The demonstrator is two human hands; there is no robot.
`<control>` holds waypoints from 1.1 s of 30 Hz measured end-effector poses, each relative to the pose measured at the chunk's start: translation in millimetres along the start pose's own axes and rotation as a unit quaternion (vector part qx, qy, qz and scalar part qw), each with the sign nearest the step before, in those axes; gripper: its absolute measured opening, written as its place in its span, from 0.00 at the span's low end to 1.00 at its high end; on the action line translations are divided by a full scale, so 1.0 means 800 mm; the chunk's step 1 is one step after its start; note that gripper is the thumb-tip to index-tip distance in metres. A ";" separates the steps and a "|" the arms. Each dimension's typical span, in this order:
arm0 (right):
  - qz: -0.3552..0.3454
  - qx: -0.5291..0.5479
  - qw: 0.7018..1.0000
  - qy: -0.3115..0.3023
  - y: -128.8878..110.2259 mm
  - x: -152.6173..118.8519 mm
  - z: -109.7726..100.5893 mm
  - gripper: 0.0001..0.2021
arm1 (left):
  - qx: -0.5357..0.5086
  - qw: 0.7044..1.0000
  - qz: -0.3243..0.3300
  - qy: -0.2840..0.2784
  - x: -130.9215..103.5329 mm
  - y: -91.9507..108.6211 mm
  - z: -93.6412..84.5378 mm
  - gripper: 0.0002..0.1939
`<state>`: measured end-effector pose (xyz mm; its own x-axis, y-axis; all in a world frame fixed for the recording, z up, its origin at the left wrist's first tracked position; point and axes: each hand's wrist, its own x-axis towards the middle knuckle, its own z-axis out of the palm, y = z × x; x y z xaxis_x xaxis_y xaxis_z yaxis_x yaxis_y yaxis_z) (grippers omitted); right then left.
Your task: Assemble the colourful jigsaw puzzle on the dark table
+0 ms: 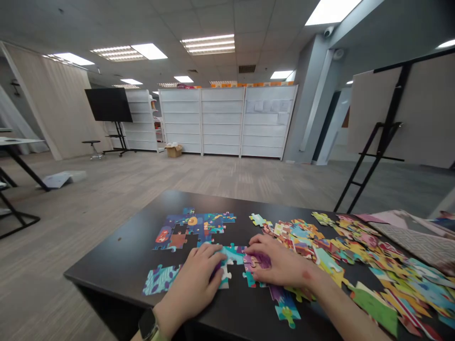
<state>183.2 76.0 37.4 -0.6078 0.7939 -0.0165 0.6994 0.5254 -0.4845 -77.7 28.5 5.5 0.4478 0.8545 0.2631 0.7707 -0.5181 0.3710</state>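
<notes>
Both hands lie flat and open on the dark tabletop point(117, 255), gripping nothing: the left hand point(194, 284) presses a teal-and-white jigsaw cluster point(231, 258), the right hand point(277, 265) a purple piece point(261, 260) just beside it (tabs nearly meeting). Sideways pressure could likely buckle the joint; the near green piece point(287, 315) could slip off the edge.

Bright, even light from ceiling panels point(209, 44); soft shadows, wide-angle bending at edges, slight blur.
</notes>
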 end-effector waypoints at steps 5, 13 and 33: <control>-0.006 -0.003 0.999 0.037 0.003 0.004 0.006 0.17 | 0.001 1.000 0.000 -0.002 0.001 0.001 0.000 0.15; 0.022 -0.003 0.997 0.079 0.006 0.014 0.016 0.11 | 0.001 1.000 0.004 0.003 0.000 0.000 -0.001 0.15; 0.028 -0.022 0.995 0.097 0.004 0.013 0.021 0.17 | 0.009 1.000 0.027 -0.012 0.008 0.014 0.000 0.18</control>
<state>172.7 80.9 21.1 -0.4867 0.8639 0.1295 0.7482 0.4887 -0.4487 -66.3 27.9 10.9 0.5004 0.8258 0.2601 0.7529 -0.5633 0.3402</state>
